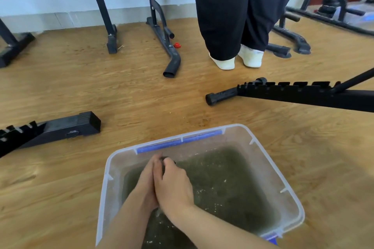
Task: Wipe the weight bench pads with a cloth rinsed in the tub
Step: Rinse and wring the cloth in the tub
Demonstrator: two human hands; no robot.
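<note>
Left hand (146,180) and right hand (175,185) pressed together, dark cloth (166,160) squeezed between, over tub (263,151)

Left hand (146,180): bare, no glove, no ring or band to be seen on the part that shows.
Right hand (174,185): bare, back of the hand towards the camera, knuckles plain, no ring, no watch at the wrist.
Left forearm (125,222): bare right to the frame edge at 6 o'clock, no sleeve or cuff in view.
Right forearm (218,228): bare, runs off towards 5 o'clock, no sleeve, strap or bracelet.
Fingernails: too small and blurred to tell.
Rest of the body: out of view.
</note>
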